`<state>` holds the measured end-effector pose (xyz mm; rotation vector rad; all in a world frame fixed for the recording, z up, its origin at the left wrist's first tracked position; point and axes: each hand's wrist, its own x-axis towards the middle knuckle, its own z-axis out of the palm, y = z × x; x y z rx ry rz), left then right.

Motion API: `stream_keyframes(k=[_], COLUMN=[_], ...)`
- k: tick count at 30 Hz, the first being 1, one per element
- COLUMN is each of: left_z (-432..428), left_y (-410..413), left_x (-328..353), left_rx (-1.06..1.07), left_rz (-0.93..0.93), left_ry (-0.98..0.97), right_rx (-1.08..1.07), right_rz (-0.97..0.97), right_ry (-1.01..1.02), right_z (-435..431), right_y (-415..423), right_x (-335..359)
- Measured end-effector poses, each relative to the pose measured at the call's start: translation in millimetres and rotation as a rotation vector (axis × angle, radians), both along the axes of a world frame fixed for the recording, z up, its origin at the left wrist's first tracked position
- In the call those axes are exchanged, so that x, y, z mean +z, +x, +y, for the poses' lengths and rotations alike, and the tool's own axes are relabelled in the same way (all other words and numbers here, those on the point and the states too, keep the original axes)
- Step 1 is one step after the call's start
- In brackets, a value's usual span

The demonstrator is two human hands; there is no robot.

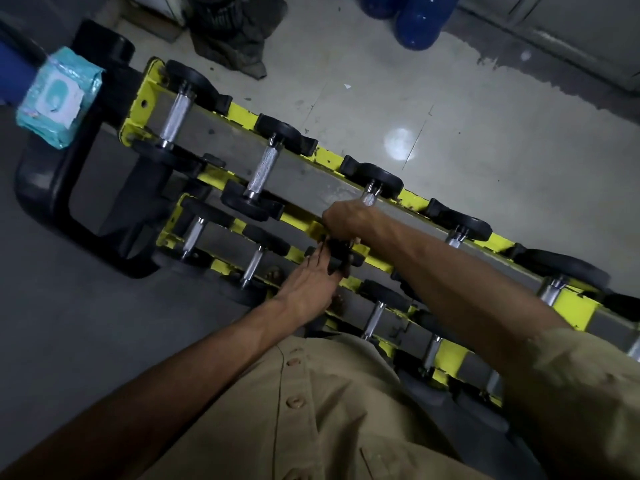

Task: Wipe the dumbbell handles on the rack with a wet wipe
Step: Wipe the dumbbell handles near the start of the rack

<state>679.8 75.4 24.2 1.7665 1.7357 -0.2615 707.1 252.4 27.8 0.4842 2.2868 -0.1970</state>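
Note:
A yellow dumbbell rack [242, 114] runs diagonally across the view, with black-headed dumbbells on two tiers. My right hand [346, 220] grips the chrome handle [369, 199] of the third dumbbell [381, 181] on the upper tier, covering most of it. No wipe shows; if one is there, the hand hides it. My left hand [308, 289] reaches in from below, and its fingers touch that dumbbell's near black head [351, 259]. A teal wet wipe pack [55, 98] lies on a black frame at the far left.
Two more upper-tier dumbbells [266, 164] lie left of my hands, and others sit to the right [457, 233]. The lower tier [375, 318] holds several smaller ones. Blue bottles [419, 22] and a dark cloth [235, 46] sit on the tiled floor beyond.

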Motion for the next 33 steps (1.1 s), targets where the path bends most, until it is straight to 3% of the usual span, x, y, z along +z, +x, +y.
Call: stream_keyframes(k=[5, 8, 13, 21, 25, 28, 33], left_z=[-2, -3, -2, 1, 3, 3, 4], left_y=[5, 5, -5, -11, -18, -22, -30], left_x=[2, -1, -2, 2, 6, 10, 13], left_rx=[0.025, 0.043, 0.047, 0.013, -0.015, -0.043, -0.078], left_rz=[0.019, 0.017, 0.009, 0.007, -0.002, -0.012, -0.012], left_ry=[0.023, 0.0, -0.038, -0.055, -0.069, -0.072, -0.061], right_rx=[-0.017, -0.125, -0.239, -0.974, -1.291, -1.429, -1.88], right_rz=[-0.03, 0.175, 0.619, 0.899, 0.845, 0.751, 0.821], right_ry=[-0.105, -0.186, -0.082, 0.043, 0.086, -0.07, -0.483], right_z=[2, 16, -5, -62, -70, -67, -35], right_y=[-2, 23, 78, 92, 88, 85, 65], right_x=[4, 8, -22, -43, -49, -60, -51])
